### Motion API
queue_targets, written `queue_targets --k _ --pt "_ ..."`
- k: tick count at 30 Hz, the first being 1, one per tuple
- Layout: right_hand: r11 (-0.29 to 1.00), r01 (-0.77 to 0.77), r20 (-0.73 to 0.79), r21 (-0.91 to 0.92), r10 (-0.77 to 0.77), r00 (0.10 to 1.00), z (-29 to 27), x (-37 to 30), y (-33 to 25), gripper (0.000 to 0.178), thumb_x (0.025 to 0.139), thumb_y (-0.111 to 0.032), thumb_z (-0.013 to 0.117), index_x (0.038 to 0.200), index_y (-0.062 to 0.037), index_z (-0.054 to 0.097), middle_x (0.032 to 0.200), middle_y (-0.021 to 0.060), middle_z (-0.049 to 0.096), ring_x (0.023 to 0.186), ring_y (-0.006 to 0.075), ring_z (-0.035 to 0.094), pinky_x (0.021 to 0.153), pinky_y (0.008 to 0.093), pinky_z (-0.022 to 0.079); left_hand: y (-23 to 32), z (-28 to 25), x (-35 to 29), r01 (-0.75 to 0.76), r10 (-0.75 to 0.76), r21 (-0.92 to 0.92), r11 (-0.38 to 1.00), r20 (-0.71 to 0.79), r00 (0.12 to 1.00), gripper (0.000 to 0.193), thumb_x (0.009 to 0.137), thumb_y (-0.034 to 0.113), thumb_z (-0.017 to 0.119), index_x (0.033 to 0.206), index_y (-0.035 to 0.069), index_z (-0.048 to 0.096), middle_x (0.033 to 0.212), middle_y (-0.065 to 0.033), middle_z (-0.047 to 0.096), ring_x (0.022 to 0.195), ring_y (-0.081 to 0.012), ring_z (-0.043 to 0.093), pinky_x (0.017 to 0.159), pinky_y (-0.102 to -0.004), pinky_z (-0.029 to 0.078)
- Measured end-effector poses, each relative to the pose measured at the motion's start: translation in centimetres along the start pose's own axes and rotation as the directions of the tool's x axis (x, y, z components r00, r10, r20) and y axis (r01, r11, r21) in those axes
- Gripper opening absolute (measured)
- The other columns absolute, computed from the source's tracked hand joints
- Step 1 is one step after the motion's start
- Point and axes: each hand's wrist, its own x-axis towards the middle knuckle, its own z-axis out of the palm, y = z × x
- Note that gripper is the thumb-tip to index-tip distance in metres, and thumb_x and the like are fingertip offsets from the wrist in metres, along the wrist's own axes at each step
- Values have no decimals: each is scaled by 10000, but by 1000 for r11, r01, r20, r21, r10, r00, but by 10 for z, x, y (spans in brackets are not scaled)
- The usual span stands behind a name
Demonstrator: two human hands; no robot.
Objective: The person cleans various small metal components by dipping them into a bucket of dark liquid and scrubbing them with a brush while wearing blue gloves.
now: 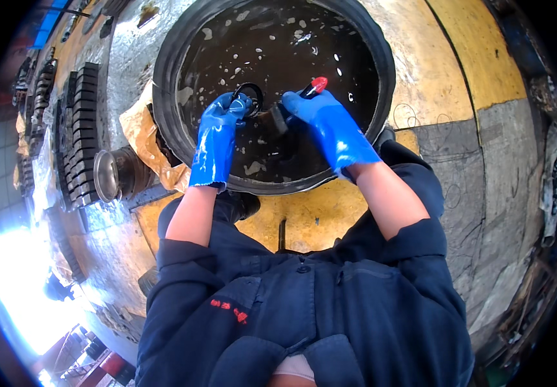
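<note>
Pinching a black ring (247,97) and red-tipped brush (304,91), gloved fingers (236,103) work over the dark basin (175,58).

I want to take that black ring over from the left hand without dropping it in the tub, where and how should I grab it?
Grip the ring on its free upper arc, coming from above and the far side. The left hand pinches its lower left edge and the right hand, with a red-tipped brush, crowds the near side. It is thin and wet, so hooking a finger through the hole likely holds better than pinching over the tub.
</note>
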Motion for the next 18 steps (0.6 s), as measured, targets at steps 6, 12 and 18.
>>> queue_targets --k 6,12,18 --pt "840 412 46 -354 -424 905 17 17 -5 324 1009 -470 694 1115 -200 838 1088 128 835 1035 387 788 921 468 621 -13 -7 9 24 -24 35 999 8 1000 431 1085 329 781 1346 -13 765 1197 -66 829 1111 -148 757 934 -293 578" --pt "855 223 -4 -468 -255 967 17 30 -8 361 1012 -461 686 1095 -148 847 1056 169 831 991 361 802 897 450 619 -10 5 3 -91 91 -8 996 77 993 414 1075 263 799 1373 -21 762 1167 -71 822 1059 -146 745 951 -297 575" --pt "992 122 89 9 -123 988 14 32 11 379 1002 -426 718 1095 -81 842 946 137 816 840 227 752 811 394 581 8 5 -13 -72 75 -67 995 31 997 422 1071 274 764 1374 -21 764 1226 -78 804 1154 -182 711 1077 -330 532"
